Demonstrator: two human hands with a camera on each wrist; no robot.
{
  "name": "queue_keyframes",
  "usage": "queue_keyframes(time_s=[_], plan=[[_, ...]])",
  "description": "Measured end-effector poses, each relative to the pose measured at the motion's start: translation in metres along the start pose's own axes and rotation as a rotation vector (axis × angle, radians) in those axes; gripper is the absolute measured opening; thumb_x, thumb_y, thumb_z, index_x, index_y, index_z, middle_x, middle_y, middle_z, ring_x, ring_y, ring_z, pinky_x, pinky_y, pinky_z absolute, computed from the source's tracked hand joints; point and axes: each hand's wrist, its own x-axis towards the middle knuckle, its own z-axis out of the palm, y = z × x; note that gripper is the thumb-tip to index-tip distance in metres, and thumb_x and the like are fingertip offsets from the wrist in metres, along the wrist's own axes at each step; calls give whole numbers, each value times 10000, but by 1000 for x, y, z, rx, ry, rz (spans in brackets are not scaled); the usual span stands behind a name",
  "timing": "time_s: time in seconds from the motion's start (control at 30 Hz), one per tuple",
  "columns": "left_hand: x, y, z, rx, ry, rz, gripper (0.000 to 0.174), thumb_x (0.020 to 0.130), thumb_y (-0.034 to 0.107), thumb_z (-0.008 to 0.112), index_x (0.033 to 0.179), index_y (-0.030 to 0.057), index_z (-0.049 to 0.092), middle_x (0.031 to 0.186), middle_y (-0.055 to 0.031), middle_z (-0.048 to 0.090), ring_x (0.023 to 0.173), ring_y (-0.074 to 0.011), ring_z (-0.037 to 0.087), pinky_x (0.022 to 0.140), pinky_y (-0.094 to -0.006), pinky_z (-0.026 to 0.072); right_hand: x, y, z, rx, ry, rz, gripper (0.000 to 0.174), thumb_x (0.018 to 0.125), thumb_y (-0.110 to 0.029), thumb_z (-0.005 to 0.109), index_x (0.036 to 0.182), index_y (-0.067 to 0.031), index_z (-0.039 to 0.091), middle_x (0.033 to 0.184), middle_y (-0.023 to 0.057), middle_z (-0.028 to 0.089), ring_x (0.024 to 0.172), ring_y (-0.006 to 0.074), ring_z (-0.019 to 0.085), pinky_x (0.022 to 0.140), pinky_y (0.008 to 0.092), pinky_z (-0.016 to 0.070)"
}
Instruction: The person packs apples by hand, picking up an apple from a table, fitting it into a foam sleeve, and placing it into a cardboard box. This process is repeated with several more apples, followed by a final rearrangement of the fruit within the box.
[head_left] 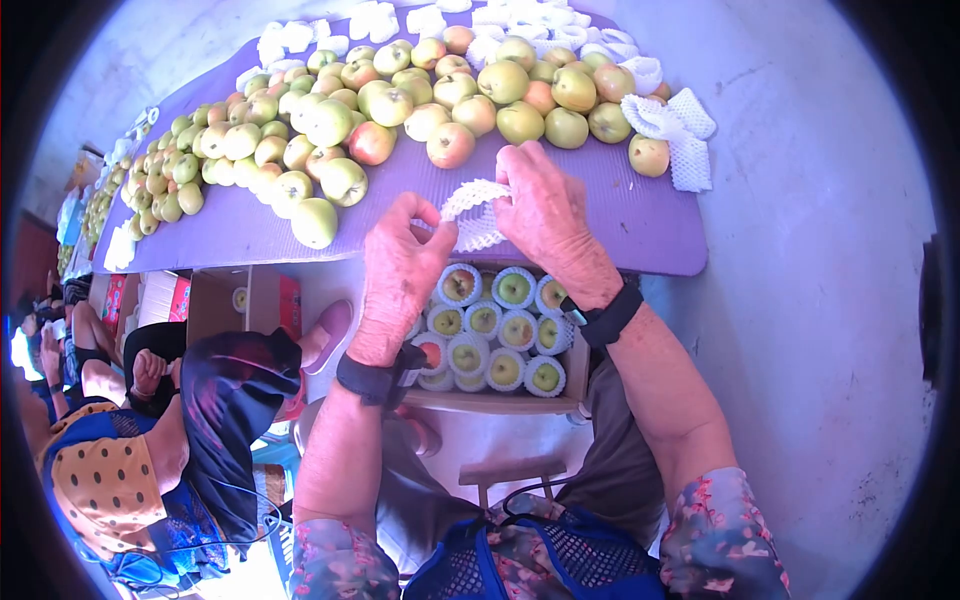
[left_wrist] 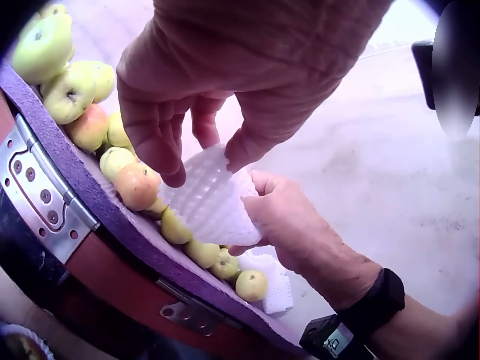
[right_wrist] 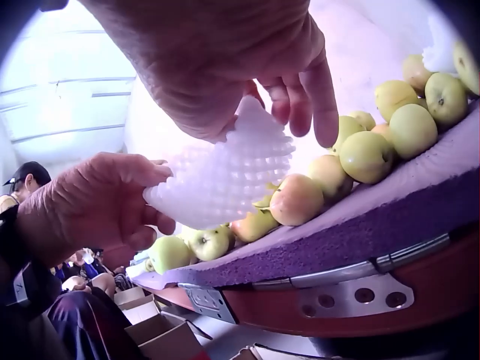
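Between both hands, over the near edge of the purple padded table [head_left: 400, 215], stretches a white foam fruit net [head_left: 476, 212]. My left hand [head_left: 402, 270] pinches one end between thumb and fingers. The right hand [head_left: 556, 222] grips the other end. In the left wrist view the foam net [left_wrist: 210, 196] looks flattened, with no fruit showing in it. Loose green and blushed apples [head_left: 328, 122] lie piled just beyond the hands. Below them, a cardboard box [head_left: 490, 402] holds rows of apples in foam nets [head_left: 483, 320].
More foam nets [head_left: 372, 20] lie along the table's far side, and a few [head_left: 690, 150] at its right end. Another person [head_left: 110, 470] sits at the left, near open cardboard boxes [head_left: 220, 300]. A pale wall [head_left: 800, 250] stands to the right.
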Motion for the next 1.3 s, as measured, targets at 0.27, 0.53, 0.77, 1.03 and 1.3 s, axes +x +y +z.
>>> queue_keyframes(time_s=[0.27,0.53,0.77,1.03,1.3], plan=[[5,-11,-4,127,134,5,194,775,131,701,812,18,548,701,-59,594,651,-148,552,636,-322,476,-2,-1,4,114,-37,-85,178,771,-83,663,939,-73,607,964,118,592,874,314,638,709,431,523],[5,-16,12,78,114,247,368,785,202,758,1086,26,639,898,-154,661,785,-266,654,700,-384,519,-7,5,6,81,-72,-153,89,826,-155,685,851,-77,651,864,79,522,845,258,614,717,387,510],[5,-14,7,-1,106,251,129,849,91,687,933,-5,671,747,-85,619,667,-161,594,643,-307,489,-10,2,8,80,-79,-162,113,807,-126,699,832,-79,599,848,84,522,747,299,629,622,399,526],[7,-15,5,72,142,166,122,823,75,700,917,19,646,696,-37,531,628,-141,501,603,-303,455,-10,0,5,147,-19,-220,86,770,-49,660,810,-60,585,863,95,542,811,288,622,639,404,532],[10,-25,5,86,65,241,219,849,97,716,1059,41,694,693,23,463,637,-94,423,589,-259,410,-10,5,5,168,-8,-255,110,763,2,622,847,-58,586,841,88,520,840,298,588,686,408,519]])
